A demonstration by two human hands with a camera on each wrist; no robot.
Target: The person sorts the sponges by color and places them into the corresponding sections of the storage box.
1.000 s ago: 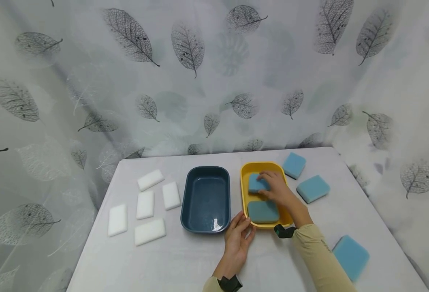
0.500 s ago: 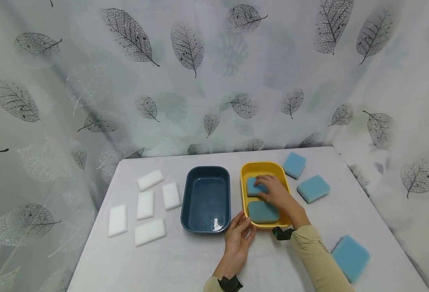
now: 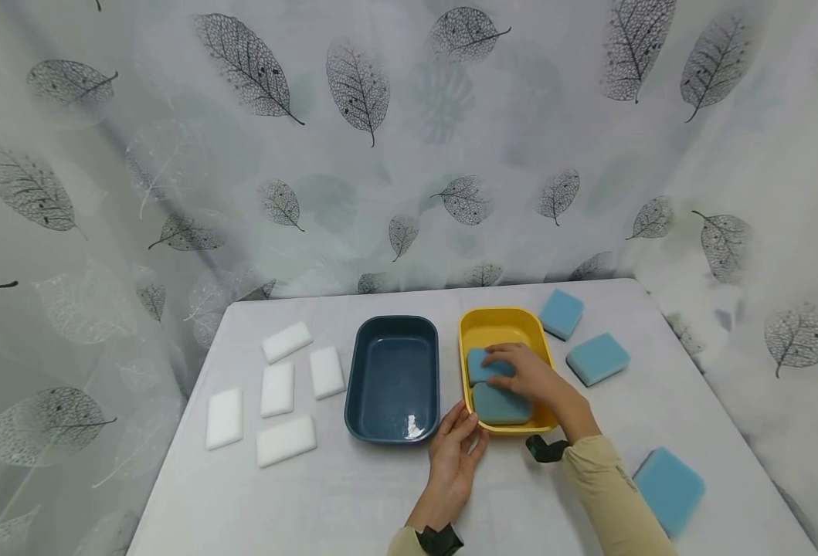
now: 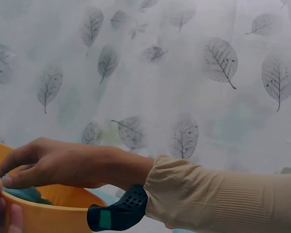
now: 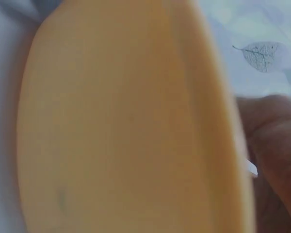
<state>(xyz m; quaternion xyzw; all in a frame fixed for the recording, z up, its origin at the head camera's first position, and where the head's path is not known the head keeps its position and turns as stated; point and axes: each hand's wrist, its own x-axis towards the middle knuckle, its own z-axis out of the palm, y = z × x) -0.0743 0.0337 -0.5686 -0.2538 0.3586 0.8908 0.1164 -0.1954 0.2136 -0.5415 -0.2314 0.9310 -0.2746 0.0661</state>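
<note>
While the L hand (image 3: 453,459) holds the near left corner of the yellow tub (image 3: 495,330), the R hand (image 3: 525,372) is down in the tub w/ its fingers bent over a blue sponge (image 3: 476,369). Its thumb is on the near side, so it has that sponge in a pinch. The sponge is by the tub's left wall, abt halfway along. A dull blue sponge (image 3: 502,409) lies in the near end, right next to it; can't tell if the 2 touch.

3 more blue ones lie on the white table (image 3: 353,502), all to the right: a far sponge (image 3: 561,313) just beside the tub's far right corner, a mid sponge (image 3: 598,359) a bit nearer, & a near sponge (image 3: 669,492) well apart from the tub, by the R sleeve (image 3: 610,494).

Left of the yellow tub, w/ a small gap btwn, is a dark blue tub (image 3: 391,378). Past that, 5 white sponges (image 3: 277,390) lie flat in a loose bunch. A pale cloth (image 3: 409,154) w/ gray leaves hangs behind. R wrist cam: mostly yellow tub wall, v. blurry.
</note>
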